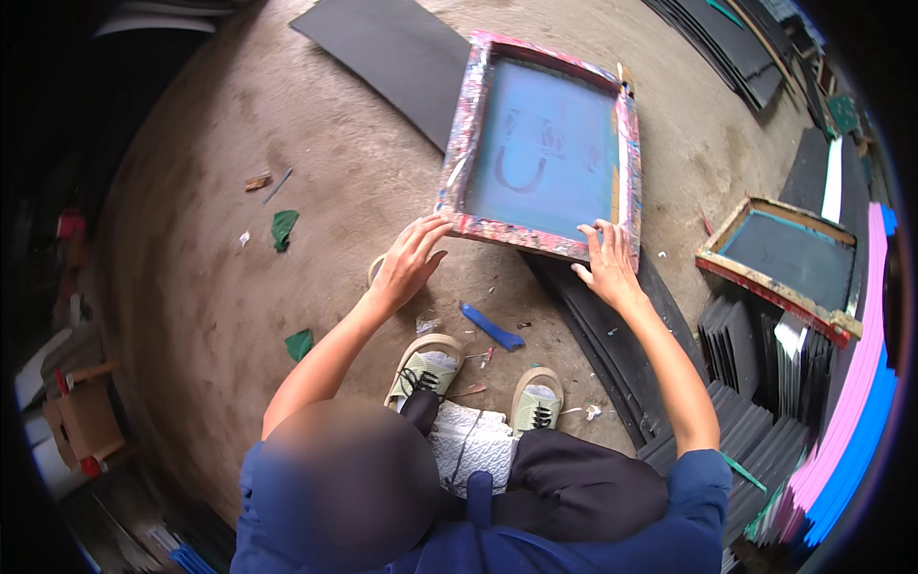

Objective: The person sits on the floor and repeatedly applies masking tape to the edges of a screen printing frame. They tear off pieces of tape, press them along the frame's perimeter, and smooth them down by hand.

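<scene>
Nearest, at the lower edge, are a blurred head [349,488] and a navy shirt [488,553]; beyond them, two shoes [426,368] stand on the stained brown floor [210,316]. Green scraps [284,230], a blue strip [492,326] and pale litter [593,411] lie scattered over it, with a tape roll [374,271] partly behind the left hand [409,263].

The frame [521,232], paint-spattered around a blue mesh, is ahead of the shoes, overlapping a dark sheet [387,62] on its far left side and black sheets [593,330] on its near right. The left hand's fingertips meet its near left corner, thumb apart; the right hand [610,268] has its fingers over the near rim, toward the right corner. Whether either grip is clamped on the frame, I cannot tell.

At right, a second frame [710,260] lies above dark stacks [732,340], beside pink sheets [846,392] and blue sheets [868,440]. At far left, a carton [86,421] stands near the shadows.
</scene>
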The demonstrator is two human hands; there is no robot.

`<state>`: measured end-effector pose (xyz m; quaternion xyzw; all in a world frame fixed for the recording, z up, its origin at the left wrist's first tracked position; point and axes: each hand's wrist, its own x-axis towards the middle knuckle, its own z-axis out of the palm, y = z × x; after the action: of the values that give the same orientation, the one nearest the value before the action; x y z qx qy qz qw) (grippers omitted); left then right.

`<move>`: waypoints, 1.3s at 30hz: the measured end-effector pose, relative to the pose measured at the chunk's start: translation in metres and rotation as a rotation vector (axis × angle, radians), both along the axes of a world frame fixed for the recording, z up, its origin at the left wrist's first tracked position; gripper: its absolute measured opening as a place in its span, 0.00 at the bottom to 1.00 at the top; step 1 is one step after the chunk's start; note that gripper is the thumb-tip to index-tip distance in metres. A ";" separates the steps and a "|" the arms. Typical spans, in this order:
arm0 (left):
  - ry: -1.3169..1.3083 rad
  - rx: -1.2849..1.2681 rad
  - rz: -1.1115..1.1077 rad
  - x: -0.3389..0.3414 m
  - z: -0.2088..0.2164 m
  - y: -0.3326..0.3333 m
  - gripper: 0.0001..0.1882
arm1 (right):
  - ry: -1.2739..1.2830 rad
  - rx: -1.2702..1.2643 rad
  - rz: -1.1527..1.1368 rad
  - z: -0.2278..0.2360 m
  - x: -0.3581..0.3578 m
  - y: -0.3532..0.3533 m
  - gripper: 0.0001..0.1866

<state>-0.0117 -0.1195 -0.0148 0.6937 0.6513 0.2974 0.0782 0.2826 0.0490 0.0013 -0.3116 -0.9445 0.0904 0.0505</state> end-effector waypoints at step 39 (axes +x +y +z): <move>0.394 0.544 0.006 0.053 0.292 -0.056 0.13 | 1.206 -1.344 -0.113 0.279 -0.072 -0.121 0.16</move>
<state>0.0408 -0.1753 0.2770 0.7316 0.5525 0.3206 -0.2381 0.2110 -0.0723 0.2803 -0.2211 -0.4891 0.7683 0.3487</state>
